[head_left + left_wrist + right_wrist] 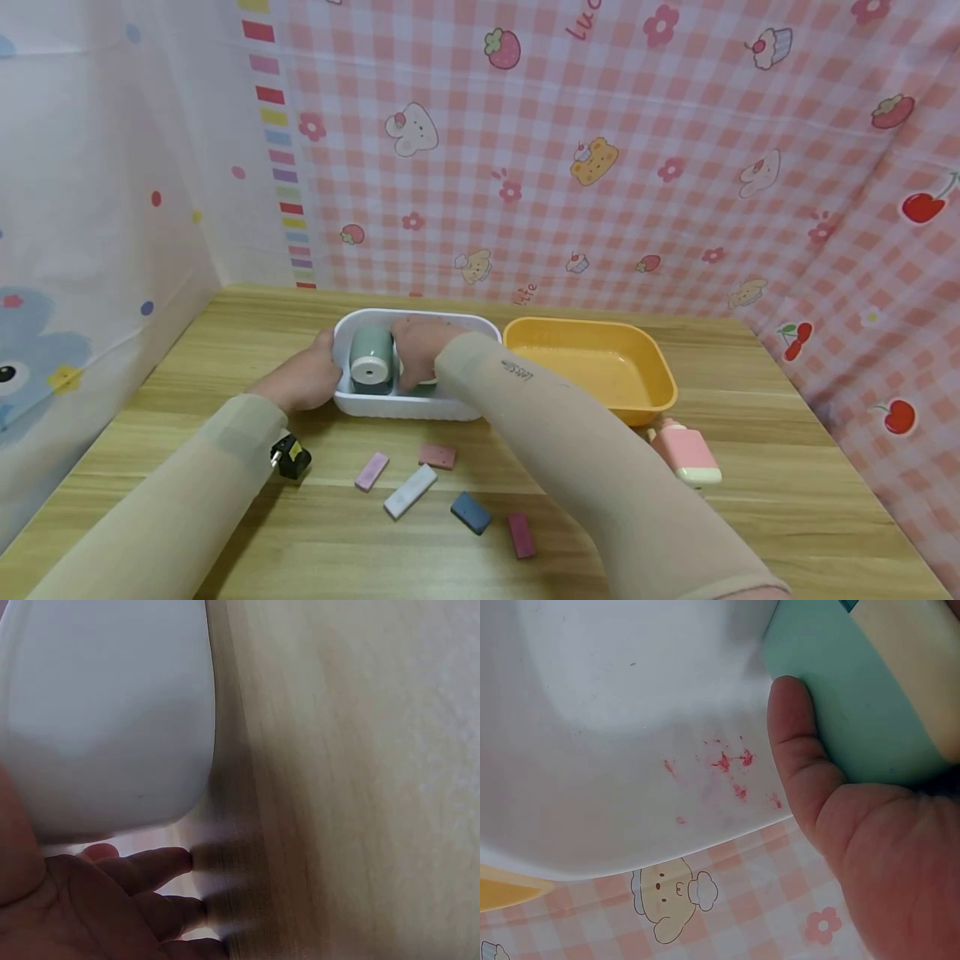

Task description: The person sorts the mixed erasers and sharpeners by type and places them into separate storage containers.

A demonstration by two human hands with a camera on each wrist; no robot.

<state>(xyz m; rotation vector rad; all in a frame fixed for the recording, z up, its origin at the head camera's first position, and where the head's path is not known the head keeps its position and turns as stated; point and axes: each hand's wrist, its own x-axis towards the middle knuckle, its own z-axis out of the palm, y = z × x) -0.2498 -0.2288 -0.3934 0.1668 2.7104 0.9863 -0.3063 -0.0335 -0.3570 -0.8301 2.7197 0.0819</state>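
Inside the white bin (408,407) a green pencil sharpener (371,343) with a pale round face and a small hole stands at the left end. Beside it, my right hand (422,346) grips a second green sharpener (855,697) with a cream side; in the right wrist view the thumb lies along its green body. My left hand (309,375) is at the bin's left end. The left wrist view shows its fingers (161,870) spread beside the white wall, reaching down near the tabletop. Red smudges (724,761) mark the bin's inside.
A yellow bin (663,367) stands to the right, with a pink and cream sharpener (686,454) before it. In front lie a lilac block (372,472), pink block (437,456), white block (410,492), blue block (471,512) and crimson block (521,536). A patterned cloth (525,233) hangs behind.
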